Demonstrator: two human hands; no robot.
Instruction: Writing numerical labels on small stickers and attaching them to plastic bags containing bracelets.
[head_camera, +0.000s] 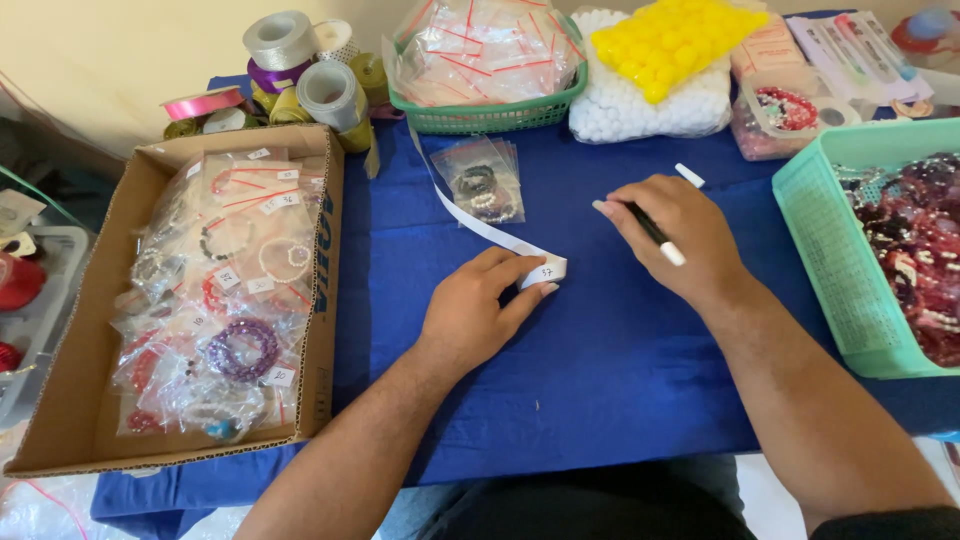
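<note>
Head view: the left hand (478, 312), fingers curled, pinches the end of one white paper strip (480, 222) near the middle of the blue tabletop (600, 370). The right hand (680, 235), loosely closed, holds one white pen (660, 238). One cardboard box (325, 300) of bagged bracelets sits at the left edge; two green baskets, one (480, 112) at the back, one (820, 260) at the right.

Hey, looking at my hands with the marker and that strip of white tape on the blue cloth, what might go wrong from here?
1. The left hand pins only the end of the long white paper tape strip; the loose length may curl or shift.
2. The right hand holds the white-tipped black marker low over the blue tablecloth, so it might stain the cloth.
3. The small stack of clear plastic bracelet bags lies beside the strip and may get nudged.
</note>
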